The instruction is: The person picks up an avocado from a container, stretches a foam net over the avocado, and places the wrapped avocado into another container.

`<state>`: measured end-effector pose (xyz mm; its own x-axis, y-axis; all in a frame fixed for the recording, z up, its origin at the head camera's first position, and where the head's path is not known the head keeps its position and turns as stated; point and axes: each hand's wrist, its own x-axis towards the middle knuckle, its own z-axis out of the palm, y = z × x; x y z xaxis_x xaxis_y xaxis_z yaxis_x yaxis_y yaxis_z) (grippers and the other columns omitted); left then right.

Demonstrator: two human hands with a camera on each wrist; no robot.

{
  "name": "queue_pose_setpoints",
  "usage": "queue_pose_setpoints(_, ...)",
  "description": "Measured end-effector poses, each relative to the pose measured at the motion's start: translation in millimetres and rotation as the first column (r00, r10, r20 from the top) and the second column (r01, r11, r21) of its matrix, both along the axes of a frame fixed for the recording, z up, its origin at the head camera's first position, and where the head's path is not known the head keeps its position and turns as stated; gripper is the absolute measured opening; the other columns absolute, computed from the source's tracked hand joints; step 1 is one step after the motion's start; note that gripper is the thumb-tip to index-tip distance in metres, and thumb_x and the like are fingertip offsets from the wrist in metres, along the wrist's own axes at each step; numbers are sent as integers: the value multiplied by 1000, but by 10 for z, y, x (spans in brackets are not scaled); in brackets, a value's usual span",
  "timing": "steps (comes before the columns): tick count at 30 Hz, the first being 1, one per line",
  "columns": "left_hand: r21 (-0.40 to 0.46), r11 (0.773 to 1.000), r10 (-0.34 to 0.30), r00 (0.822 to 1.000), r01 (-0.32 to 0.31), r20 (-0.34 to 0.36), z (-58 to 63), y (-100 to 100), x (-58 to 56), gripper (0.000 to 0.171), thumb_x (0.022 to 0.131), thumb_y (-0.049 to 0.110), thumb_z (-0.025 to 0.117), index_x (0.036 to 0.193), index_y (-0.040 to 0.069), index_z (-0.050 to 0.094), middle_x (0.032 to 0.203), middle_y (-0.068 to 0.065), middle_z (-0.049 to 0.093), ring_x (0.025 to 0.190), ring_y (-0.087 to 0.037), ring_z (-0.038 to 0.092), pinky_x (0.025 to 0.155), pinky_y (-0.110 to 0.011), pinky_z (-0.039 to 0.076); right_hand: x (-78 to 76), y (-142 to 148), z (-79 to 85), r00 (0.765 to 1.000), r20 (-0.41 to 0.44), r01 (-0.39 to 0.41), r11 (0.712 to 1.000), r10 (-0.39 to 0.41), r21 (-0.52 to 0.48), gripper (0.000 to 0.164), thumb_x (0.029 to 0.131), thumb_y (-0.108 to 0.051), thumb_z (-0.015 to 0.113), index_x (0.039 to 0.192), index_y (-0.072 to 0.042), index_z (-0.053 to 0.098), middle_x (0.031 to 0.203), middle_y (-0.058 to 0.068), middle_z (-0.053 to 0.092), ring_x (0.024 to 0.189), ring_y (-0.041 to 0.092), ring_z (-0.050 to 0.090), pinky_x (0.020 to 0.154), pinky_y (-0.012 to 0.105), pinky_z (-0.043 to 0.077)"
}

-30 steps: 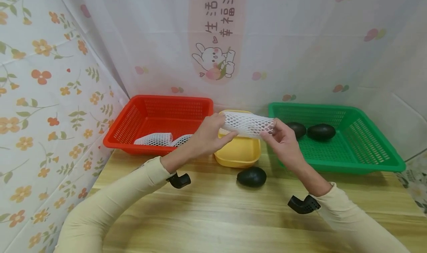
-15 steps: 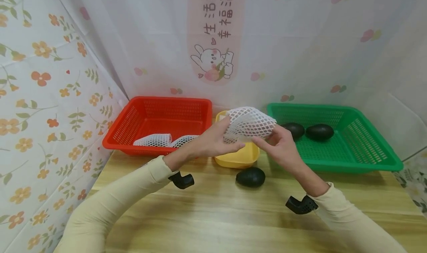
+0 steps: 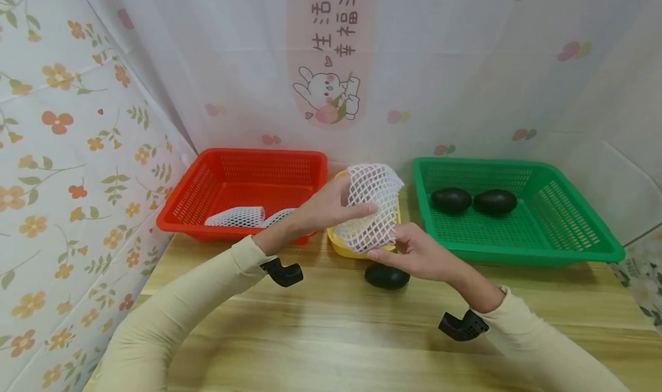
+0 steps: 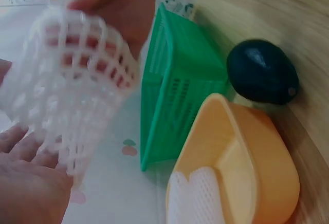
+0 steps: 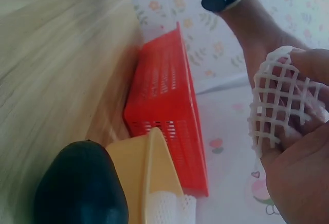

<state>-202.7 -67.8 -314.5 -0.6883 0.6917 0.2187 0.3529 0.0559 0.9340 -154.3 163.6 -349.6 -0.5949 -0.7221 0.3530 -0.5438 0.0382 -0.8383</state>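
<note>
At mid-frame, left grip (image 3: 331, 209) and right grip (image 3: 418, 254) hold a white net (image 3: 378, 188). Below, nearer the right grip, a dark fruit (image 3: 387, 277) lies crosswise.

The sleeves (image 3: 181, 307) are pale yellow, with black bent wrist pieces (image 3: 284, 273).

A white foam net (image 4: 77, 93) spreads at nine o'clock, held by the right hand (image 4: 121, 11) at eleven and the left hand (image 4: 31, 185) at eight. A green basket (image 4: 193, 59) lies toward one, a dark fruit (image 4: 262, 72) at two, and a yellow bin (image 4: 275, 162) at four holds white pieces (image 4: 205, 198), apparently netting.
</note>
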Motion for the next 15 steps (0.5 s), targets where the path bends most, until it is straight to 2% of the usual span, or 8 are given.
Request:
queue_pose_setpoints(2,34,999,26,1000,-27,11,-18,-11,-9,59,96,11,70,146,3,40,124,-11,65,99,-25,68,88,-38,56,17,-14,1,1000,-28,-8,1000,8,12,24,96,6,64,119,-1,69,113,7,69,91,18,58,77,26,52)
queue_pose_setpoints(4,38,997,63,998,-62,0,-34,-24,-7,60,95,12,71,146,3,41,126,-10,64,100,-23,67,89,-36,56,26,-20,5,999,-39,-1,1000,0,-8,27,96,8,63,122,2,68,117,10,68,100,20,59,87,29,52)
queue_pose_setpoints(9,35,989,142,990,-142,-7,-57,-59,31,52,94,16,73,140,5,50,121,-5,67,101,-23,66,88,-37,56,19,17,-9,989,-64,132,988,-137,-76,33,95,11,64,127,7,63,124,15,66,109,20,62,92,31,53)
queue_pose_setpoints(12,-2,975,223,975,-223,-11,-62,-90,48,52,92,23,75,137,8,52,120,-2,66,104,-21,63,89,-36,55,-11,70,-27,965,-47,248,956,-258,-155,38,92,14,65,130,9,61,127,19,63,113,22,62,95,32,51)
queue_pose_setpoints(15,-34,954,297,955,-297,-18,-58,-129,56,57,91,27,77,138,10,49,122,-1,63,107,-20,61,91,-35,54,-39,159,-44,925,-21,368,908,-379,-200,36,92,14,66,126,7,62,120,21,64,110,23,63,95,30,51)
